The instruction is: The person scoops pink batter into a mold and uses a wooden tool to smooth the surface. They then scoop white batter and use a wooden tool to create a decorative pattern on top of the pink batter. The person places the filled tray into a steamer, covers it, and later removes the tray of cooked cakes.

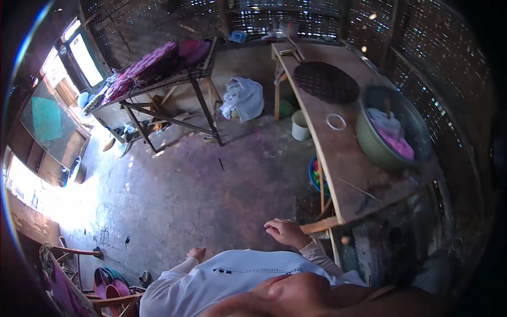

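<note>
My right hand (285, 233) is held out over the floor, just left of the near corner of the long wooden table (331, 153). Its fingers are loosely bent and apart, with nothing seen between them. My left hand (197, 254) hangs low beside my white shirt, small in view, and its fingers are too small to make out. Neither hand touches anything visible. Closest to the right hand is the wooden bar (318, 225) at the table's near end. On that table stands a big green tub (377, 145) with pink stuff and a clear plastic bag inside.
A dark woven round mat (326, 82), a white ring (336, 122) and a thin stick (359, 188) lie on the table. Below are a white bucket (300, 127) and a blue basket (315, 177). A rack (174, 80) bears purple bundles; a white sack (244, 100) sits beside it. Chairs stand at lower left.
</note>
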Motion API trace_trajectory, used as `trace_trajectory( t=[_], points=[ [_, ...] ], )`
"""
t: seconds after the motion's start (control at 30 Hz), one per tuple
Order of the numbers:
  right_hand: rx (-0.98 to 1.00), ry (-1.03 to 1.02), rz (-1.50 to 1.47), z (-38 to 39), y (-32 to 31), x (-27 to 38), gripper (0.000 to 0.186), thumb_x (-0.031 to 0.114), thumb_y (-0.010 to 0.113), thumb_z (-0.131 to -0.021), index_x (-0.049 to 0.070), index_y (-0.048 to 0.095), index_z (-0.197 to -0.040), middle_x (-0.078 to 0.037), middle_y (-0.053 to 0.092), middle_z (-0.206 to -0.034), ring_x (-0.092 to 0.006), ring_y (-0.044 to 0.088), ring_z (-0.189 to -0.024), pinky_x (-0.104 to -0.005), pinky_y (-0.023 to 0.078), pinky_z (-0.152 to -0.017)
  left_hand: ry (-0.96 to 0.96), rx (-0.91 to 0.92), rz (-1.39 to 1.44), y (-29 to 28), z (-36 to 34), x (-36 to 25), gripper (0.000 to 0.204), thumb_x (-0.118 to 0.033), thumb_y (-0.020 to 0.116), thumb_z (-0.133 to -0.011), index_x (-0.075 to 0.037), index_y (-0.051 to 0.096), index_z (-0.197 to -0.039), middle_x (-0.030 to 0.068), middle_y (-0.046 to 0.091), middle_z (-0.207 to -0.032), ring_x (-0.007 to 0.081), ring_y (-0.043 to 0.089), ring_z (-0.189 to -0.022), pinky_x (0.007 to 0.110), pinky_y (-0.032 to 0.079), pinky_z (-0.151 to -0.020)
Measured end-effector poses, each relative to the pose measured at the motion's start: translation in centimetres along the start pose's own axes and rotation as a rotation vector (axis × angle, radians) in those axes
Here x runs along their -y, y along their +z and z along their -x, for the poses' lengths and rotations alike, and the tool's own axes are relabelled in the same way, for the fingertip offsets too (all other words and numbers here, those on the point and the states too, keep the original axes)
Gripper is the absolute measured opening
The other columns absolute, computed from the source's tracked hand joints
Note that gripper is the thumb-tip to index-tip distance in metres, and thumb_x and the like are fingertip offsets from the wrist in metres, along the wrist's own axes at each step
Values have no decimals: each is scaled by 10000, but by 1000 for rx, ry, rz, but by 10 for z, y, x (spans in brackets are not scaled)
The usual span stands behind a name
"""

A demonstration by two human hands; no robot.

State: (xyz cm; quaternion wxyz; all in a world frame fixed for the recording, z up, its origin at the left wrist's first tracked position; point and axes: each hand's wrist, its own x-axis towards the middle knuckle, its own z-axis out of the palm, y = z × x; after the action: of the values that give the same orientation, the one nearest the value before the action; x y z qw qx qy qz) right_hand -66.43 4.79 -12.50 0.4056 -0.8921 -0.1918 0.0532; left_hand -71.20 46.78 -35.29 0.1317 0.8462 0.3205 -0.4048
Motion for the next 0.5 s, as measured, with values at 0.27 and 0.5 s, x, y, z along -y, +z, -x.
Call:
trace_trajectory(
  t=[0.27, 0.5],
  points=[
    [332, 54, 93, -127, 3, -82, 228, 263, 544, -831, 105, 607, -980, -104, 608, -852, -284, 597, -796, -376, 464, -713, 365, -34, 346, -5, -92, -111, 340, -345, 574, -780, -59, 652, -947, 174, 638, -936, 298, 602, -923, 377, 462, -800],
    [299, -36, 89, -301, -63, -148, 201, 252, 574, -782, 109, 631, -912, -111, 624, -877, -292, 598, -820, -393, 466, -732, 481, 139, 455, -63, -195, -208, 351, -339, 591, -772, -49, 642, -963, 166, 640, -922, 293, 603, -914, 372, 462, -799]
  ],
)
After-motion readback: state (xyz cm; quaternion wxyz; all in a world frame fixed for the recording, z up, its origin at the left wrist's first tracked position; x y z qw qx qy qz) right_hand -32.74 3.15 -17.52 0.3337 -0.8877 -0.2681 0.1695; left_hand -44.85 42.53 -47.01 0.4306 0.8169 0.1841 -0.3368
